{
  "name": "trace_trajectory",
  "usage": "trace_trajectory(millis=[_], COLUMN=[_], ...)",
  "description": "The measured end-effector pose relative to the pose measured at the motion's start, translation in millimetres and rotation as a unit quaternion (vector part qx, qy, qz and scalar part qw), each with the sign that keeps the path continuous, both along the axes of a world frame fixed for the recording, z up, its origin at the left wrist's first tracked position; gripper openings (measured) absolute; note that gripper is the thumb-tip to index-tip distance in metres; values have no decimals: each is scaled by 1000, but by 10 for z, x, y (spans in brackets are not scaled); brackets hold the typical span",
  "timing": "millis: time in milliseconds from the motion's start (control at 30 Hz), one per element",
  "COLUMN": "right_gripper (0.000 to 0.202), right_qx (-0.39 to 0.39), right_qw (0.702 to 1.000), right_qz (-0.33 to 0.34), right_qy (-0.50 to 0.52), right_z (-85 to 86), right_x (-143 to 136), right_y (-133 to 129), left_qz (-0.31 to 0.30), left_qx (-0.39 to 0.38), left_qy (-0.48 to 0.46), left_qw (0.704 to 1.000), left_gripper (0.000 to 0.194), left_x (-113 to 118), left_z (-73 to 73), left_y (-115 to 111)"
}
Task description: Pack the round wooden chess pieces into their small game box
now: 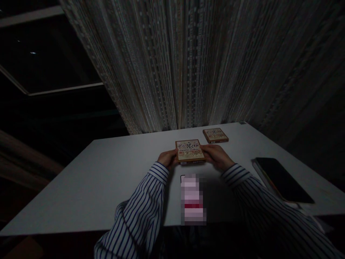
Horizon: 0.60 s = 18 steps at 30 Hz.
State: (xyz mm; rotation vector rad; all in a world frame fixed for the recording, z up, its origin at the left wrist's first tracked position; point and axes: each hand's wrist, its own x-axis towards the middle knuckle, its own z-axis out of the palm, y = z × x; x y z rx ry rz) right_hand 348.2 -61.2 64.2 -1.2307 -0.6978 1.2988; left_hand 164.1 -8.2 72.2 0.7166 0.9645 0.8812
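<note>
Between my two hands is a flat, square Chinese chess box [190,151], beige with brown edges and dark lettering on its lid. My left hand [168,158] grips its left edge, and my right hand [217,156] grips the right edge. Both hands are closed on the box, with some fingers hidden beneath or behind it. The box's front side shows a small label. Just beyond my right hand lies a second, similar box [215,135] on the white table [107,176].
A blurred-out pinkish rectangle [191,198], probably a phone screen, lies near the table's front edge. On the right is a dark tablet-like slab [281,178] over paler items. A patterned curtain [183,64] hangs behind the table, with a dark window [48,54] at left.
</note>
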Motion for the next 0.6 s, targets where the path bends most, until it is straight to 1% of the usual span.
trace_trajectory(millis=[133,300,467,600], right_gripper=[5,1,2,6], right_qx=[-6,-19,-34,-49], right_qw=[1000,998,995,986], right_qz=[-18,-46,-52,-64], right_qy=[-13,-50,-85,-148], right_z=[59,155,158,200], right_x=[85,189,345,466], right_y=[-64,-157,-173,-187], left_qz=[-8,-4,1,-8], left_qx=[16,30,30,25], left_qy=[15,13,21,29], left_qw=[1000,999,999,999], left_gripper=[11,6,9,8], left_x=[104,219,329,424], left_z=[-1,-4,-28,-17], left_y=[-10,-38,-45,-36])
